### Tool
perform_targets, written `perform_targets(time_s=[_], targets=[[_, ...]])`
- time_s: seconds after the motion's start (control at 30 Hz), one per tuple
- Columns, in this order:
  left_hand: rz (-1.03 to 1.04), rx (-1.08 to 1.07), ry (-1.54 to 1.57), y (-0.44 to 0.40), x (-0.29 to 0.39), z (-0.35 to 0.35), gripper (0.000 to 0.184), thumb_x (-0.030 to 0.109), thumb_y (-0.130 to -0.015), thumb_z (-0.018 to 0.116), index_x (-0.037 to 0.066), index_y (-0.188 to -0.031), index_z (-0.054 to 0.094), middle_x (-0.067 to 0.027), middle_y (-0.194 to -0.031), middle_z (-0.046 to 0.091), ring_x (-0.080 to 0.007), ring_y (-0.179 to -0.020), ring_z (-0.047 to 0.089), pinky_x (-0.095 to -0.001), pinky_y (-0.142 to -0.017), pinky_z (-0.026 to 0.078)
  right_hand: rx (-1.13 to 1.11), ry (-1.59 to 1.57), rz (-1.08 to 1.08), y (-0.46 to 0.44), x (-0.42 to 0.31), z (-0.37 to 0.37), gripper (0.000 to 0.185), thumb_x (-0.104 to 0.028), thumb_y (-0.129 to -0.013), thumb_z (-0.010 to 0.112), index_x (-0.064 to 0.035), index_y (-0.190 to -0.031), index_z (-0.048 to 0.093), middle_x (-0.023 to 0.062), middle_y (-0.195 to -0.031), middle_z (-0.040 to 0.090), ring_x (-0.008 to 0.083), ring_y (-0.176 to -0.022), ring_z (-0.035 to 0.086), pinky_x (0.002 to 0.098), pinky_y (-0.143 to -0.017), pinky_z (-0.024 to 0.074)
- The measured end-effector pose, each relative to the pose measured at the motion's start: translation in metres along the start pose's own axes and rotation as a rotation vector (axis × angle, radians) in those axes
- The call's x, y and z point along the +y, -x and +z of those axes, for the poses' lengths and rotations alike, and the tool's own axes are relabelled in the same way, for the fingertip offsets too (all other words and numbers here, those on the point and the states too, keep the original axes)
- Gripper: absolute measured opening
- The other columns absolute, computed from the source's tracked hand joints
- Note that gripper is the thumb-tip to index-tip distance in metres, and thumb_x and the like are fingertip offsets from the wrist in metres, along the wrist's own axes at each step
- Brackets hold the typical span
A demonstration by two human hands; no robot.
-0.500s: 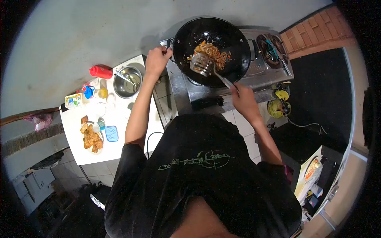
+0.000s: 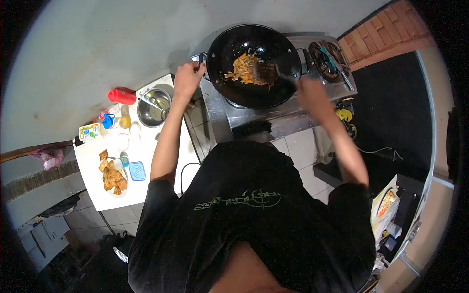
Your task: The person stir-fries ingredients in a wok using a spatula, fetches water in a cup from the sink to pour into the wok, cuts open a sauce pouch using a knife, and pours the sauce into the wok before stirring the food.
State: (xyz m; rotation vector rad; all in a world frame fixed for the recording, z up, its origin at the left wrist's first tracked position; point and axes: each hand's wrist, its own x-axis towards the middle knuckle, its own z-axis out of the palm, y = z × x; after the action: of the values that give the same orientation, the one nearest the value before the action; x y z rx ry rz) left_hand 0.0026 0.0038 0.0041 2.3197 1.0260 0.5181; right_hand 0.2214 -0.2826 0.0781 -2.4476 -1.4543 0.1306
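Note:
A black wok [image 2: 229,93] sits on the left burner of a steel gas stove [image 2: 293,112]. Chopped, browned food with orange bits [image 2: 241,68] lies in its middle. My left hand [image 2: 189,78] is closed round the wok's left handle [image 2: 201,58]. In my right hand [image 2: 313,99], closed and blurred by motion, is the handle of a slotted spatula [image 2: 265,73]. The spatula's blade is smeared and lies at the right side of the food.
On the white table [image 2: 151,190] at left stand a steel bowl [image 2: 142,115] with a ladle, a red squeeze bottle [image 2: 121,96], a blue lid [image 2: 137,171] and a plate of fried pieces [image 2: 115,181]. Tongs [image 2: 337,63] lie across the right burner. A wall rises behind the stove.
My right hand has moved right and a little up, taking the spatula from the food's left side to its right. My left hand stays on the wok handle.

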Motion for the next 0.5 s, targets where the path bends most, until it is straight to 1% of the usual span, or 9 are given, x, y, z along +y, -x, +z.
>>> perform_targets(time_s=[0.03, 0.1, 0.17, 0.23, 0.27, 0.33, 0.37, 0.47, 0.5], targets=[[0.006, -0.003, -0.004, -0.001, -0.001, 0.000, 0.040, 0.036, -0.087, 0.059, -0.003, -0.081, 0.066, -0.0236, -0.070, 0.061, -0.0406, -0.067, 0.060, -0.0440, -0.064, 0.046, 0.040, 0.044, -0.064, -0.020, 0.007, -0.016, 0.024, -0.015, -0.089, 0.053, 0.0063, -0.081, 0.061, 0.0283, -0.078, 0.061, 0.0474, -0.076, 0.059, 0.0534, -0.070, 0.0467], [-0.039, -0.044, -0.033, -0.003, -0.002, 0.001, 0.038, 0.036, -0.085, 0.059, 0.000, -0.079, 0.068, -0.0219, -0.072, 0.064, -0.0399, -0.074, 0.064, -0.0458, -0.070, 0.050, -0.133, 0.168, 0.018, -0.064, -0.007, -0.063, 0.025, -0.015, -0.088, 0.054, 0.0078, -0.080, 0.061, 0.0304, -0.080, 0.061, 0.0469, -0.078, 0.061, 0.0522, -0.071, 0.0481], [-0.044, -0.041, -0.030, -0.002, 0.000, 0.001, 0.038, 0.037, -0.085, 0.058, 0.000, -0.078, 0.068, -0.0216, -0.072, 0.064, -0.0398, -0.074, 0.064, -0.0457, -0.070, 0.050, -0.205, 0.354, -0.130, -0.104, 0.008, -0.068, 0.024, -0.015, -0.086, 0.055, 0.0085, -0.082, 0.062, 0.0312, -0.081, 0.062, 0.0457, -0.078, 0.062, 0.0493, -0.071, 0.0502], [-0.061, -0.035, -0.022, -0.001, 0.000, 0.003, 0.038, 0.037, -0.085, 0.058, 0.000, -0.078, 0.068, -0.0213, -0.072, 0.065, -0.0396, -0.074, 0.064, -0.0457, -0.070, 0.050, -0.508, 0.519, -0.129, -0.143, -0.003, -0.064, 0.026, -0.016, -0.085, 0.056, 0.0093, -0.087, 0.062, 0.0295, -0.080, 0.063, 0.0449, -0.075, 0.063, 0.0471, -0.068, 0.0508], [-0.048, 0.002, -0.005, 0.001, 0.000, 0.005, 0.039, 0.037, -0.085, 0.058, 0.001, -0.078, 0.068, -0.0212, -0.072, 0.065, -0.0396, -0.074, 0.064, -0.0458, -0.069, 0.050, -0.512, 0.527, -0.135, -0.146, -0.010, -0.056, 0.026, -0.016, -0.085, 0.056, 0.0093, -0.087, 0.062, 0.0295, -0.080, 0.063, 0.0449, -0.075, 0.063, 0.0471, -0.068, 0.0508], [-0.051, 0.049, 0.013, 0.004, 0.000, 0.004, 0.039, 0.037, -0.085, 0.058, 0.001, -0.078, 0.068, -0.0210, -0.072, 0.065, -0.0396, -0.074, 0.064, -0.0458, -0.069, 0.050, -0.597, 0.376, -0.020, -0.150, -0.023, -0.037, 0.028, -0.018, -0.086, 0.058, 0.0091, -0.093, 0.062, 0.0267, -0.080, 0.064, 0.0431, -0.079, 0.064, 0.0459, -0.068, 0.0503], [-0.064, 0.022, 0.010, 0.003, -0.001, 0.004, 0.038, 0.037, -0.085, 0.059, 0.001, -0.079, 0.068, -0.0208, -0.073, 0.065, -0.0396, -0.075, 0.064, -0.0460, -0.069, 0.050, -0.600, 0.387, -0.039, -0.154, -0.023, -0.039, 0.028, -0.018, -0.086, 0.058, 0.0091, -0.093, 0.062, 0.0267, -0.080, 0.064, 0.0431, -0.079, 0.064, 0.0459, -0.068, 0.0503], [-0.088, 0.010, 0.011, 0.005, -0.002, 0.003, 0.038, 0.038, -0.085, 0.060, 0.002, -0.083, 0.070, -0.0213, -0.076, 0.066, -0.0399, -0.076, 0.064, -0.0467, -0.070, 0.050, -0.415, 0.335, -0.434, -0.161, -0.008, -0.052, 0.026, -0.023, -0.090, 0.058, 0.0013, -0.099, 0.064, 0.0226, -0.088, 0.065, 0.0408, -0.085, 0.061, 0.0466, -0.071, 0.0485], [-0.085, 0.028, 0.008, 0.006, -0.003, 0.005, 0.038, 0.038, -0.084, 0.060, 0.002, -0.083, 0.070, -0.0214, -0.076, 0.066, -0.0403, -0.076, 0.064, -0.0469, -0.069, 0.050, -0.348, 0.395, -0.464, -0.168, -0.007, -0.058, 0.023, -0.021, -0.091, 0.056, -0.0038, -0.103, 0.064, 0.0213, -0.087, 0.065, 0.0401, -0.082, 0.062, 0.0471, -0.072, 0.0486]])
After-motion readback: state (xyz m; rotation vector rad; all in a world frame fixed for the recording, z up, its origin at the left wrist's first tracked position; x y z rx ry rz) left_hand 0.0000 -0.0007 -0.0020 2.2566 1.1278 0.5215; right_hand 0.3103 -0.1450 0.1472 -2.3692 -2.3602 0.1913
